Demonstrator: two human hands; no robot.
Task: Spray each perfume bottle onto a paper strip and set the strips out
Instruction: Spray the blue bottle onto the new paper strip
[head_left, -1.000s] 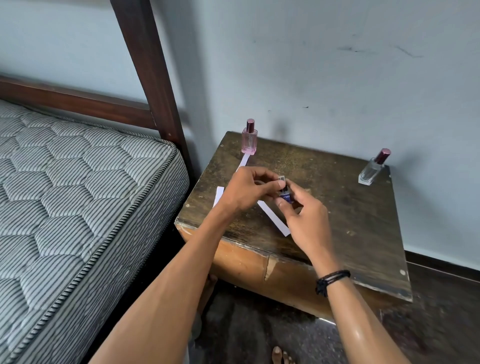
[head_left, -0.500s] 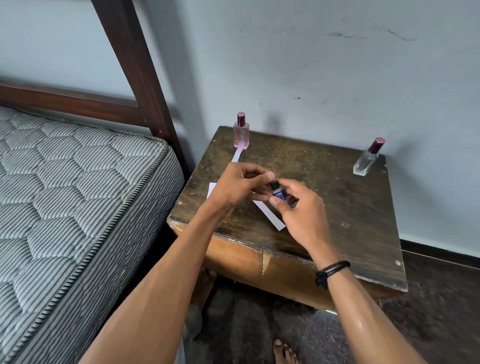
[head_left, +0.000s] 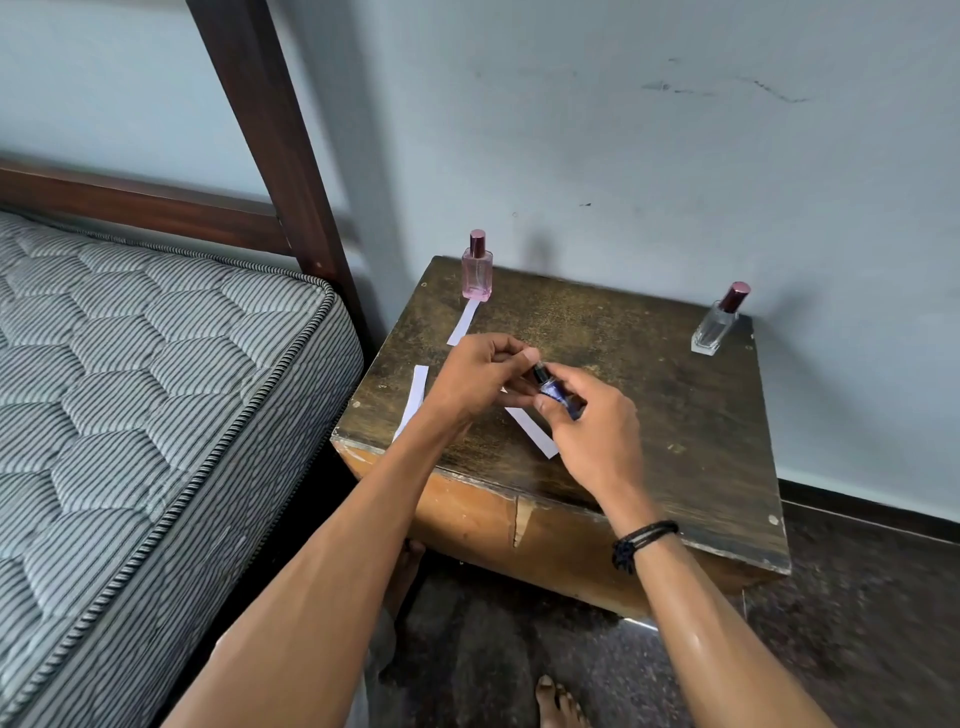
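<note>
A big bed with a bumpy, striped mattress (head_left: 156, 374) is sitting on the left, soft and puffy looking. Beside it an old wooden side table (head_left: 701, 441) is standing against the wall, and its dark top is looking scratched and worn, with chipped edges. At the back left of it a pink glass bottle (head_left: 477, 267) is standing upright, square and smooth, with a paper strip (head_left: 464, 323) lying flat just in front of it. At the back right a clear glass bottle (head_left: 719, 322) is standing with a dark red cap. The left hand (head_left: 480, 376) is pinching its fingers at the top of a small dark blue bottle (head_left: 553, 388), and the right hand (head_left: 587, 421) is wrapping its fingers around the bottle's body, holding it above the table's front half. The top is mostly hiding under the fingers, so I cannot tell if a cap is on. This bottle is probably light, hard, slippery and easy to break, so holding its flat sides is safest. Another white strip (head_left: 532, 439) is lying under the hands, and a third strip (head_left: 414, 397) is lying near the left edge. The strips are thin, bendy and would blow away easily.
</note>
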